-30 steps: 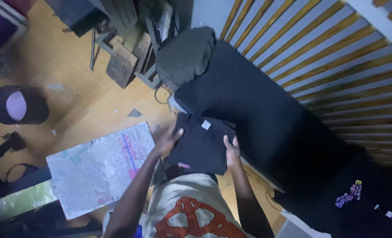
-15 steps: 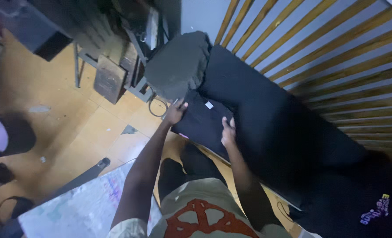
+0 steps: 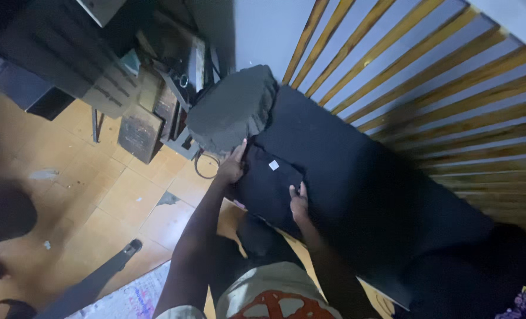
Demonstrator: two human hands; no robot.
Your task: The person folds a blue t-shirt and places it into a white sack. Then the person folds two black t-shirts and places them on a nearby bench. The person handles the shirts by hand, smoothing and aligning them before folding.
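- Orange-tiled floor [image 3: 91,201] is filling the left of the frame, with a black-covered mattress [image 3: 357,177] running diagonally across the centre.
- Low in the frame, the right hand [image 3: 299,202] is lying flat, fingers spread, on the lower edge of a folded black cloth garment with a small white tag [image 3: 269,186].
- Just above centre, the left hand [image 3: 232,166] is gripping that garment's upper left edge, beside a dark grey pillow [image 3: 233,112].
- Slanted wooden bed slats [image 3: 428,77] are crossing the upper right.
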